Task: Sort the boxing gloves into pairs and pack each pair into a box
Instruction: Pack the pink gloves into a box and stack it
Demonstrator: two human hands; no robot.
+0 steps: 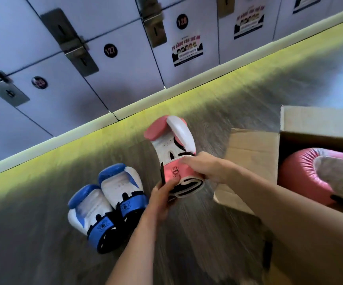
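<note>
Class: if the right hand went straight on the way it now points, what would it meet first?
The right hand grips the cuff of the pink and white padded boxing glove, so that comes first; beyond, probably only grey wood-grain floor.

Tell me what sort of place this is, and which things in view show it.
Probably a gym changing room: numbered lockers, blue boxing gloves on the floor, a pink glove held above it.

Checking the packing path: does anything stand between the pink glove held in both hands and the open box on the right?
Nothing visible blocks it. The held pink glove only has to pass over the flap of the box, which is folded outward. The other pink glove already lies inside and fills part of the opening.
</note>
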